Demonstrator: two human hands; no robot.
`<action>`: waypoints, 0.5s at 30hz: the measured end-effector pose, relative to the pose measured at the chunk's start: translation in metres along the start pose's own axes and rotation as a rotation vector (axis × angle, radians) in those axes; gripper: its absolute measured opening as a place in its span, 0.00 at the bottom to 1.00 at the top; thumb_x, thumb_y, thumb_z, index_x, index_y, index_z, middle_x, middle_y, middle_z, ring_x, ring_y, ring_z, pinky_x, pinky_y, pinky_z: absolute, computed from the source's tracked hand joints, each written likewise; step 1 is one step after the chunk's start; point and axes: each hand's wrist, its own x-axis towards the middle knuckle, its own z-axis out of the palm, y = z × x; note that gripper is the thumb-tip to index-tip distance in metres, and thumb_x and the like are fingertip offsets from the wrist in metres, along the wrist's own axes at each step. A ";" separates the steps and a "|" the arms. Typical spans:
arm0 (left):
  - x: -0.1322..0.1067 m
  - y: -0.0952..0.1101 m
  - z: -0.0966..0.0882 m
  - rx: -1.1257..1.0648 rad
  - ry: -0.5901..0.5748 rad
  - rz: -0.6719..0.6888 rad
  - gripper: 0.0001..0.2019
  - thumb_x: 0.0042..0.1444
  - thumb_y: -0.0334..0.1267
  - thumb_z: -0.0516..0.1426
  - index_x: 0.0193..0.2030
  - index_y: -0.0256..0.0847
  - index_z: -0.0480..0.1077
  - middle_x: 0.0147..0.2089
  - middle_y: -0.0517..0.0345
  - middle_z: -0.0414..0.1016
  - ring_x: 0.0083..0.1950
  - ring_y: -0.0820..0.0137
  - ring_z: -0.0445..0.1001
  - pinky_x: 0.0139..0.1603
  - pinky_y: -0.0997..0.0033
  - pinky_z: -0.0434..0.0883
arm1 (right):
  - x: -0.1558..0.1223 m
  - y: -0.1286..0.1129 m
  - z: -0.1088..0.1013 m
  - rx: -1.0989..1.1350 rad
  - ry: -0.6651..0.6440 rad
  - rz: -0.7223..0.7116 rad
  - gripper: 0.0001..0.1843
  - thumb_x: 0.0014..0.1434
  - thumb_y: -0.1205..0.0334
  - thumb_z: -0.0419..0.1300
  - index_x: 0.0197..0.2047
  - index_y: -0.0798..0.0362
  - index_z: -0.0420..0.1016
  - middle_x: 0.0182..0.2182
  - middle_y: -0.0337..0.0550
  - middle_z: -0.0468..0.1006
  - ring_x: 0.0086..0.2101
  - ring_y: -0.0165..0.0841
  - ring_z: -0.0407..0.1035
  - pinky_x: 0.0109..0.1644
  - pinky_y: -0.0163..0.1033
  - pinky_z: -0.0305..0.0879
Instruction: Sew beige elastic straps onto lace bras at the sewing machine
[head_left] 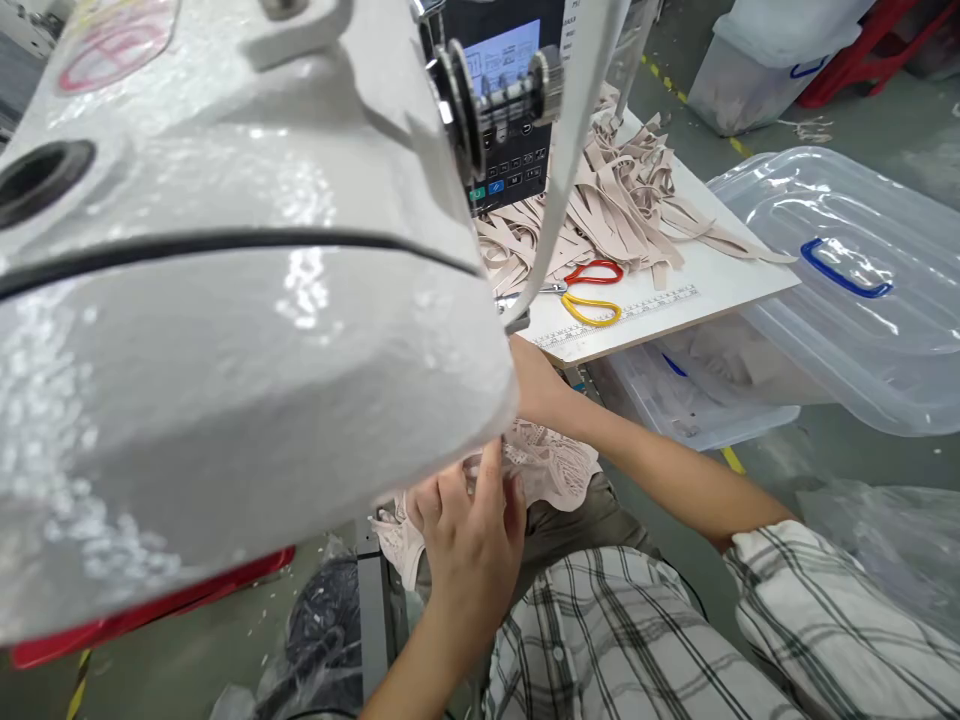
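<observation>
A big white sewing machine head [225, 300] fills the left and hides most of the work under it. My left hand [469, 525] lies on a pale pink lace fabric piece [547, 465] at the table's near edge, fingers pressed together on the cloth. My right hand [536, 385] reaches under the machine; only its wrist and back show, and the fingers are hidden. A beige elastic band [566, 170] runs down from the top of the machine to the needle area.
A heap of beige elastic strips [622, 200] lies on the white table [720, 280], with red and yellow scissors [592, 290] and a printed ruler [630, 312]. The machine's control panel [502, 90] stands behind. Clear plastic bins [847, 290] sit right, on the floor.
</observation>
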 end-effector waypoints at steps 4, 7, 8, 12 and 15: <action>-0.004 -0.013 0.000 -0.048 0.066 -0.024 0.18 0.63 0.39 0.58 0.59 0.40 0.69 0.56 0.39 0.69 0.55 0.54 0.69 0.58 0.53 0.62 | -0.001 0.000 0.001 0.072 0.058 -0.045 0.05 0.54 0.69 0.57 0.35 0.53 0.69 0.42 0.44 0.74 0.38 0.34 0.67 0.40 0.38 0.61; -0.008 -0.027 0.005 -0.132 0.124 -0.113 0.18 0.66 0.43 0.55 0.60 0.40 0.67 0.53 0.41 0.70 0.55 0.55 0.69 0.59 0.52 0.63 | -0.003 0.001 0.001 0.125 0.078 -0.081 0.05 0.54 0.70 0.56 0.34 0.53 0.70 0.41 0.43 0.74 0.36 0.33 0.66 0.40 0.37 0.61; -0.010 -0.031 0.007 -0.176 0.133 -0.171 0.18 0.67 0.45 0.54 0.60 0.40 0.66 0.53 0.41 0.70 0.57 0.54 0.68 0.59 0.52 0.63 | -0.003 0.001 0.002 0.133 0.078 -0.083 0.04 0.54 0.70 0.56 0.34 0.53 0.70 0.41 0.43 0.74 0.37 0.33 0.67 0.40 0.36 0.61; -0.011 -0.046 0.019 -0.430 0.068 -0.397 0.19 0.70 0.48 0.47 0.58 0.40 0.67 0.53 0.43 0.72 0.57 0.59 0.71 0.56 0.60 0.68 | -0.003 0.001 0.003 0.111 0.076 -0.091 0.05 0.55 0.71 0.56 0.35 0.53 0.70 0.41 0.44 0.74 0.41 0.35 0.67 0.43 0.38 0.61; -0.005 -0.053 0.024 -0.570 -0.030 -0.451 0.21 0.68 0.52 0.46 0.52 0.40 0.70 0.48 0.46 0.76 0.50 0.61 0.75 0.50 0.63 0.72 | -0.003 0.002 0.004 0.118 0.079 -0.110 0.05 0.55 0.71 0.56 0.35 0.53 0.71 0.42 0.45 0.73 0.42 0.35 0.66 0.44 0.38 0.62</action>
